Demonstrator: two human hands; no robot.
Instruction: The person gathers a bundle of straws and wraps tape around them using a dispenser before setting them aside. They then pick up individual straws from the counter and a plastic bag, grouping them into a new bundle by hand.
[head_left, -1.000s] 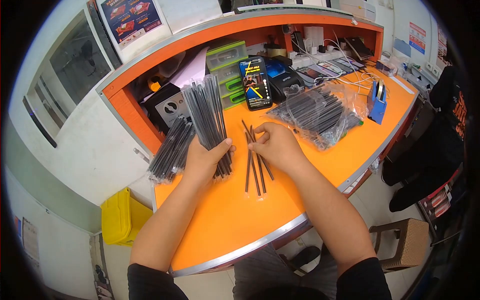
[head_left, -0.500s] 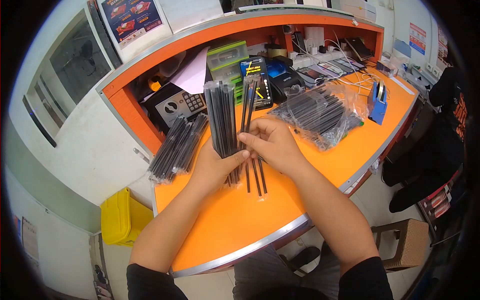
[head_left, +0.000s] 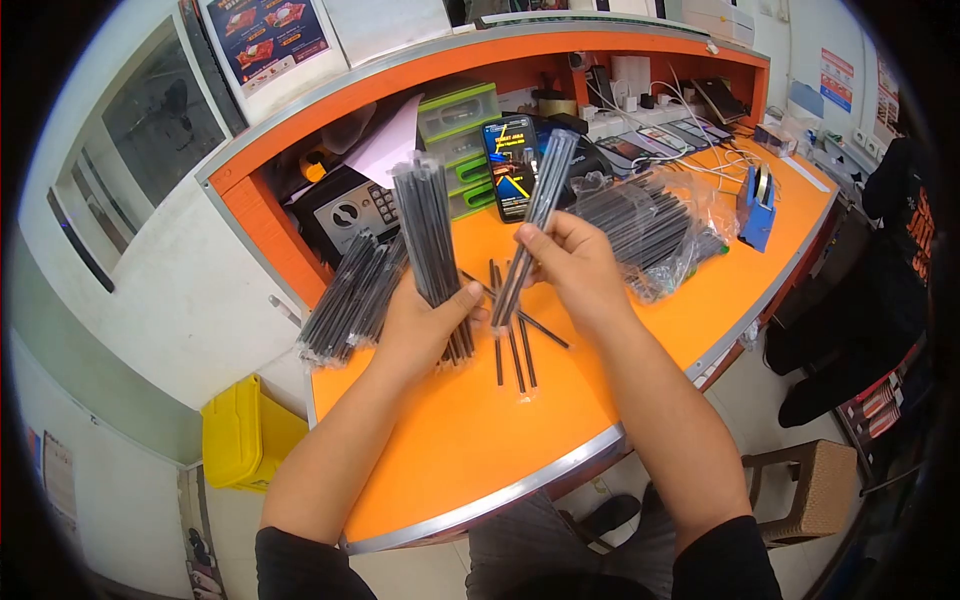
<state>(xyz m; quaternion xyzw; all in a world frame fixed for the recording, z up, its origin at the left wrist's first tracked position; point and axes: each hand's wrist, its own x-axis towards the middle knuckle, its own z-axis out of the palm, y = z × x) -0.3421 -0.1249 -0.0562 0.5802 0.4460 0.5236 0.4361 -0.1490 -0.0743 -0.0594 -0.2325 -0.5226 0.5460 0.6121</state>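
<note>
A thick upright bundle of black sticks in clear wrappers (head_left: 426, 230) is wrapped by my left hand (head_left: 425, 325). To its right, my right hand (head_left: 575, 262) pinches a smaller group of wrapped black sticks (head_left: 552, 175), tilted with its top to the right. Several loose black sticks (head_left: 516, 360) lie on the orange counter (head_left: 450, 440) beneath and between the hands, one of them crosswise. Left of my left hand rests a pile of wrapped black sticks (head_left: 345, 300). A clear plastic bag of black sticks (head_left: 650, 225) lies right of my right hand.
A phone (head_left: 513, 168) stands upright behind the hands, beside green drawers (head_left: 458, 120). A safe (head_left: 345, 215) is at the back left. A blue tape dispenser (head_left: 756, 205), phones and cables are on the right. A person in dark clothes (head_left: 850, 290) stands far right, near a stool (head_left: 822, 485).
My right hand has moved right and slightly up, with a group of sticks now apart from the left bundle. The left bundle has shifted slightly left. A crosswise stick now shows on the counter.
</note>
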